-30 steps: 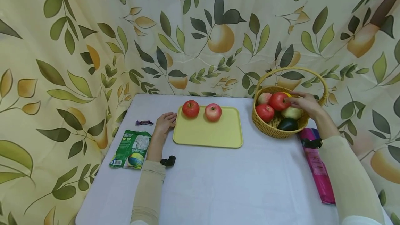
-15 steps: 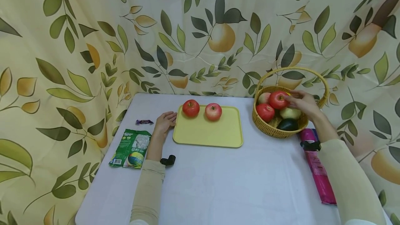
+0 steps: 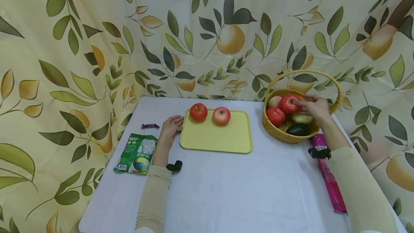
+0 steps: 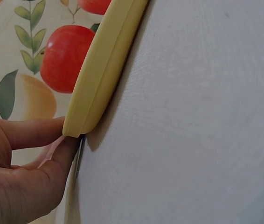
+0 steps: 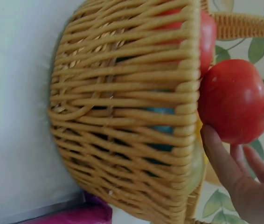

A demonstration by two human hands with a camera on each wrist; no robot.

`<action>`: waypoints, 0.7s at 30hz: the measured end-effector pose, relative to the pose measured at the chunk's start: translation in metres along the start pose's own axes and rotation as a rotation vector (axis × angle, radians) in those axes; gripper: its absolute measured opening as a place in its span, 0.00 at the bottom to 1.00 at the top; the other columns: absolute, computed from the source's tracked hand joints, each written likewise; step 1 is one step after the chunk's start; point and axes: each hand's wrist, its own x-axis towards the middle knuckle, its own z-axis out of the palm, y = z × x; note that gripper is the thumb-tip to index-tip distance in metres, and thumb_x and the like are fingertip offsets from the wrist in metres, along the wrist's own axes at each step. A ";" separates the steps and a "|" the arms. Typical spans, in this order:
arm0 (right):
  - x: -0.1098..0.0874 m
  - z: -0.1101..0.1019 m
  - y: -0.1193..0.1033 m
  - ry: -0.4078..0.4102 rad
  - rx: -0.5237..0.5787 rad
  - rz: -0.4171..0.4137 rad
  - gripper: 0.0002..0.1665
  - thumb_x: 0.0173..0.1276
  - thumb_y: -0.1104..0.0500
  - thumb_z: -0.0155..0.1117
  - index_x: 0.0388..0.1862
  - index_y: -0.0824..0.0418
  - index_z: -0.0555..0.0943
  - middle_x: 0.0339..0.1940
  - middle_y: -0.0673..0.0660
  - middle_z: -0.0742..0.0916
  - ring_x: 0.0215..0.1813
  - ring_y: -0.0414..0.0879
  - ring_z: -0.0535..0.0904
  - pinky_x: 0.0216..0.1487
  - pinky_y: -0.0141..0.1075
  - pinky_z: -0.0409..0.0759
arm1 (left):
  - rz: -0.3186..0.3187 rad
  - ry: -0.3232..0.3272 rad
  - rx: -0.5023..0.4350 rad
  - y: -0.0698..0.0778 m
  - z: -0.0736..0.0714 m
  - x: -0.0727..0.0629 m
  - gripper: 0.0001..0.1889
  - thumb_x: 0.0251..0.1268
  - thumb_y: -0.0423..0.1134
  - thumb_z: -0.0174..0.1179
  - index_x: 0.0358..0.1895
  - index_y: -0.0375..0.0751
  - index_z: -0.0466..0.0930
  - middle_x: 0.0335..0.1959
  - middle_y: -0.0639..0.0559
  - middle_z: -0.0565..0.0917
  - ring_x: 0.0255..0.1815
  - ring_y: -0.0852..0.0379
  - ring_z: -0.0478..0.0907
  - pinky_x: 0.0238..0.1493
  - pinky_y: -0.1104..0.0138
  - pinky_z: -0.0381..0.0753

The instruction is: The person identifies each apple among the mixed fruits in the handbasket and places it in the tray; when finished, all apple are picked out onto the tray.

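Note:
My right hand (image 3: pixel 315 109) reaches into the yellow wicker basket (image 3: pixel 278 132) and holds a red apple (image 5: pixel 234 100) between thumb and fingers, at rim height. Around it in the basket are another red fruit (image 3: pixel 275 116), a pale pinkish fruit (image 3: pixel 274 101), a pale green one (image 3: pixel 302 119) and a dark, smooth oval one (image 3: pixel 298 129). My left hand (image 3: pixel 171 128) touches the left edge of the yellow tray (image 3: pixel 216 139), its fingertips against the rim in the left wrist view. Two apples, one red (image 3: pixel 198 112) and one pinkish (image 3: pixel 221 116), sit along the tray's back.
A small purple wrapped candy (image 3: pixel 150 126) and a green snack bag (image 3: pixel 137 154) lie left of the left forearm. A pink packet (image 3: pixel 333 190) lies by the table's right side, partly under the right sleeve. Patterned curtain (image 3: pixel 207 46) hangs behind the table.
The right hand stays at the apple in the basket, its wrist turning slightly. The dark oval fruit looks slightly shifted. The left hand and the tray keep their places.

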 end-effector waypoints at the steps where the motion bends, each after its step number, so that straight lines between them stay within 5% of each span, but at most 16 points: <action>1: -0.002 0.000 -0.002 0.006 0.008 0.005 0.54 0.68 0.48 0.76 0.82 0.69 0.58 0.35 0.37 0.82 0.32 0.36 0.88 0.42 0.35 0.90 | 0.002 -0.001 -0.002 0.000 0.000 0.000 0.38 0.61 0.08 0.50 0.77 0.28 0.63 0.73 0.33 0.73 0.75 0.42 0.70 0.73 0.58 0.73; 9: -0.017 0.000 -0.019 0.021 0.080 0.034 0.51 0.68 0.50 0.76 0.80 0.68 0.61 0.32 0.36 0.85 0.32 0.37 0.89 0.42 0.36 0.90 | 0.003 0.002 -0.009 0.001 0.001 -0.001 0.38 0.61 0.07 0.50 0.76 0.28 0.63 0.73 0.32 0.73 0.75 0.42 0.71 0.73 0.59 0.74; 16: -0.031 0.000 -0.030 -0.002 0.210 0.022 0.26 0.69 0.55 0.75 0.58 0.51 0.71 0.32 0.41 0.87 0.31 0.40 0.89 0.39 0.37 0.90 | 0.003 0.005 -0.020 0.001 0.001 -0.001 0.38 0.60 0.07 0.50 0.77 0.28 0.62 0.73 0.32 0.72 0.75 0.41 0.70 0.73 0.59 0.74; 21: -0.036 0.001 -0.034 -0.007 0.221 0.019 0.30 0.68 0.54 0.77 0.62 0.53 0.71 0.32 0.41 0.88 0.32 0.41 0.90 0.40 0.37 0.90 | -0.004 0.005 -0.026 0.000 0.001 -0.001 0.39 0.59 0.07 0.49 0.76 0.28 0.63 0.73 0.32 0.72 0.75 0.42 0.70 0.73 0.59 0.74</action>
